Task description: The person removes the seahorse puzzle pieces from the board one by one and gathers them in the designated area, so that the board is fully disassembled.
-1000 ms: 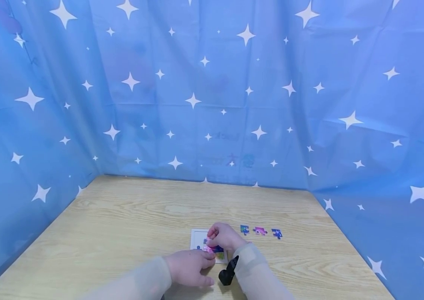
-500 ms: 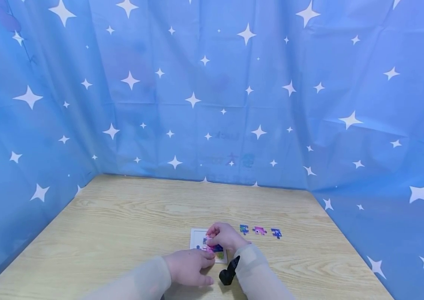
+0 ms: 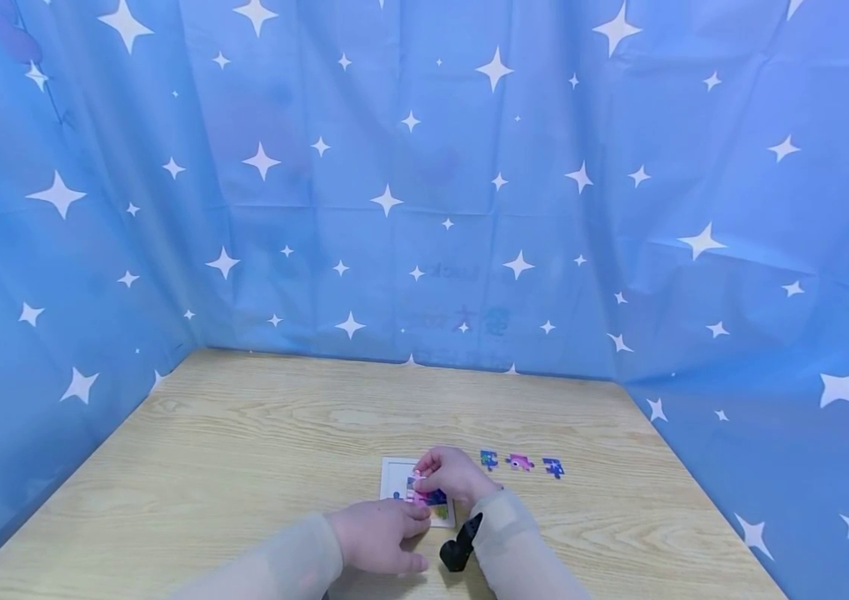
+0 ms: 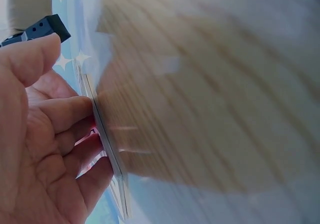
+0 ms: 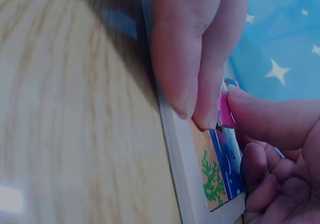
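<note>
A white-framed jigsaw puzzle tray [image 3: 387,483] lies on the table, part of it filled with blue, pink and sandy pieces. My right hand [image 3: 456,473] reaches over its far right side. In the right wrist view, that thumb holds a pink puzzle piece [image 5: 226,113], which stands tilted above the pieces laid in the tray. My left hand [image 3: 382,535] comes from the near left, its fingertips resting on the tray's near part. Seen from the left wrist, those fingers [image 4: 75,111] reach to the tray edge [image 4: 106,136]. Both hands hide much of the picture.
Three loose puzzle pieces lie in a row right of the tray: a blue-green one [image 3: 489,459], a pink one with an eye [image 3: 520,462] and a dark blue one [image 3: 554,467]. A black wrist camera [image 3: 458,547] sits at my right sleeve. A starry blue curtain [image 3: 364,167] encloses the table.
My right fingers shift very slightly over the tray with the pink puzzle piece. The left hand and the loose pieces stay where they were.
</note>
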`<state>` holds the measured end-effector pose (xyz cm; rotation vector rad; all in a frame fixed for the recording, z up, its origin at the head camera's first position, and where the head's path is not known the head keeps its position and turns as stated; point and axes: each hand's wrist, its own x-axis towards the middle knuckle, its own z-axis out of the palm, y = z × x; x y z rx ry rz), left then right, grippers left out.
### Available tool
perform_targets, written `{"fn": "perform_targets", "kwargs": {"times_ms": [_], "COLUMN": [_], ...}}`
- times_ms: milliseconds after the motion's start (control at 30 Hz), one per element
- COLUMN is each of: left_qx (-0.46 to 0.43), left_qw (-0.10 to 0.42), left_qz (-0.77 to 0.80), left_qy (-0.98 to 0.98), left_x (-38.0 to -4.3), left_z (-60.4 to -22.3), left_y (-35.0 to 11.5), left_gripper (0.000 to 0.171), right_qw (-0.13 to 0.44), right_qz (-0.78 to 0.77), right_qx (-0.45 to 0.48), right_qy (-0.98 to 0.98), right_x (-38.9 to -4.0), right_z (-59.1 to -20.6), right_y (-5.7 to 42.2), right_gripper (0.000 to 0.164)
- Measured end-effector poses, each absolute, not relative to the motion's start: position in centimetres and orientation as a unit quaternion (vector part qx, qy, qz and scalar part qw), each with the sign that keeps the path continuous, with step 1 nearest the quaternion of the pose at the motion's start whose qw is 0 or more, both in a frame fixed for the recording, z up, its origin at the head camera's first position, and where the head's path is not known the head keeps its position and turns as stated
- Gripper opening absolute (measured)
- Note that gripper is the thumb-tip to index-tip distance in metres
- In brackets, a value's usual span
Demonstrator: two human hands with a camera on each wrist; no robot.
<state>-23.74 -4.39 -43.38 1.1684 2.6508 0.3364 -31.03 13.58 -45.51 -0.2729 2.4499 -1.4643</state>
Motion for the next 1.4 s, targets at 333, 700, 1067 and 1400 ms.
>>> {"fn": "perform_targets", "kwargs": {"times_ms": [333, 700, 1067, 1400], "left_qx": [0.395, 0.401, 0.396, 0.383], "left_qw": [0.114, 0.105, 0.109, 0.116], "left_qz": [0.118, 0.113, 0.113, 0.116], "left_qy": [0.904, 0.903, 0.905, 0.909], "left_x": [-23.7, -23.7, -23.6, -23.4], "left_z": [-43.4, -43.4, -43.5, -43.3], "left_y": [-4.4, -4.5, -4.5, -4.5], "left_gripper": [0.063, 0.063, 0.063, 0.063], "right_qw": [0.138, 0.136, 0.144, 0.129], "right_qz": [-0.514, -0.512, -0.543, -0.537], "right_qx": [-0.088, -0.082, -0.088, -0.079], "right_qy": [0.842, 0.844, 0.823, 0.830], "right_x": [-30.9, -30.8, -31.4, -31.7], "right_z": [-45.5, -45.5, -45.3, -43.9], "right_y": [13.8, 13.9, 14.4, 16.9], "right_gripper": [0.017, 0.013, 0.019, 0.024]}}
